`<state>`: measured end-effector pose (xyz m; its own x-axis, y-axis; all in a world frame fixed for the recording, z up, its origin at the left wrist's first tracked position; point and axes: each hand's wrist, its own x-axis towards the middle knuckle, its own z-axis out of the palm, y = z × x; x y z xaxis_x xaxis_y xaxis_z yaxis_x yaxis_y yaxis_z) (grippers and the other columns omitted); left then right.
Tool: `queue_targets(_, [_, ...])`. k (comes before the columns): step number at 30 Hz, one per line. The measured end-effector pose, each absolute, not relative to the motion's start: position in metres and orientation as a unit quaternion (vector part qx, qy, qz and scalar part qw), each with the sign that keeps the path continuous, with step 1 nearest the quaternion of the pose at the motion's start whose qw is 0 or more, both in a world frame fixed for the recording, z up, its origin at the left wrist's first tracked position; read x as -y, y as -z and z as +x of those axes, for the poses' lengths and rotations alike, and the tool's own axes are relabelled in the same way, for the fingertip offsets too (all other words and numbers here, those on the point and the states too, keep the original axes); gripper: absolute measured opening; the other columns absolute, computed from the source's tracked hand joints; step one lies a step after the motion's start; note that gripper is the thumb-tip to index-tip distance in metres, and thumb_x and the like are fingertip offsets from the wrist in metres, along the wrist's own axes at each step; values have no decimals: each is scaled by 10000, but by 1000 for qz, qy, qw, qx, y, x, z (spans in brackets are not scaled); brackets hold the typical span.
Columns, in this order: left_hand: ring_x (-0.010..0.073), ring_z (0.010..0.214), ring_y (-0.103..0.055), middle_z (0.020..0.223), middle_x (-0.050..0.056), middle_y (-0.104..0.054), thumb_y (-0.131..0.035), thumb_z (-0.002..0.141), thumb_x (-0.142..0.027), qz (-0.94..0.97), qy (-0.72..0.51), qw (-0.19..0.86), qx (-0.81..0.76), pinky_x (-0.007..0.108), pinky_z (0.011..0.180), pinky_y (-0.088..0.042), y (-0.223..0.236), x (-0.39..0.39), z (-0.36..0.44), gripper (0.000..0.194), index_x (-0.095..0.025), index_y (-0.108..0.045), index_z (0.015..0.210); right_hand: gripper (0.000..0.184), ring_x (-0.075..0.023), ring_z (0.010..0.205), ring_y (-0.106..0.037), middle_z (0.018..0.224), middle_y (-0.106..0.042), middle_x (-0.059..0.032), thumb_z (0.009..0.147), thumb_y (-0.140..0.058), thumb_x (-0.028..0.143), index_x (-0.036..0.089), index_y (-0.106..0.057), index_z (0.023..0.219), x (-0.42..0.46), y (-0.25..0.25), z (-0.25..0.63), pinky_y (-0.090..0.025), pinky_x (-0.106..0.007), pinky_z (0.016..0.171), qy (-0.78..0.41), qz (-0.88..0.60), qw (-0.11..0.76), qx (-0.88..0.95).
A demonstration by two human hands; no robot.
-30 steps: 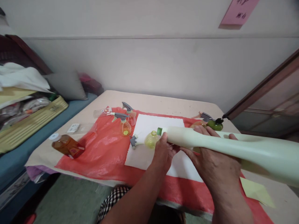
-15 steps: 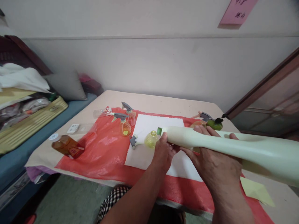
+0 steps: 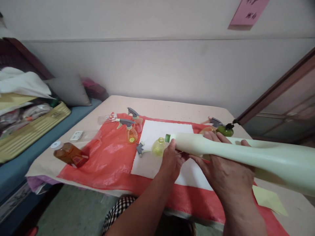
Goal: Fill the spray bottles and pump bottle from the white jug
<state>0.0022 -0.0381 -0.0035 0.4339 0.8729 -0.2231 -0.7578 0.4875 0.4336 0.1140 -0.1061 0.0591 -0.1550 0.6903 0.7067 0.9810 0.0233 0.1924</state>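
Observation:
A big pale green plastic jug [image 3: 268, 157] lies nearly level in the air, its narrow end with a green tip [image 3: 167, 138] pointing left. My right hand [image 3: 226, 164] is wrapped around its handle part. Near the narrow end, my left hand [image 3: 173, 157] grips the jug from below, thumb against the side. Just left of the green tip stands a yellow see-through spray bottle body [image 3: 158, 147] with an open neck; I cannot tell if the tip touches it. A grey spray head [image 3: 140, 149] lies beside that bottle on a white sheet [image 3: 167, 127].
Spray bottles [image 3: 132, 135] stand at the back left, with more at the right beside a green pump bottle [image 3: 225, 131]. A bottle of amber liquid [image 3: 70, 154] lies at the left. Red plastic sheeting [image 3: 108, 164] covers part of the table; yellow paper [image 3: 269, 200] sits front right.
The view has shifted very slightly. Both hands and the jug hold almost the same position.

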Motion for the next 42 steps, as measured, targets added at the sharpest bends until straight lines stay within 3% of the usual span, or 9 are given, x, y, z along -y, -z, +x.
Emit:
queue_targets(24, [212,927,-690,1112,137,-700,-673,888,-500,125,-492,837,-203,322,777,-588,4,37,2,394,-148,-683,1066,624,-333,1322,-547,1415,-597,-162,965,-618,383,95,-427,1484,105,-57,115,-177,-571,1230,340,-618,206,678])
queue_targets(42, [218,969,-681,1155,136,-698,-675,889,-508,121,-490,841,-196,366,835,-586,10,36,4,412,-158,-685,1108,637,-359,1337,-532,1443,-568,-173,981,-569,390,115,-376,1522,106,-57,114,-200,-627,1204,321,-625,204,682])
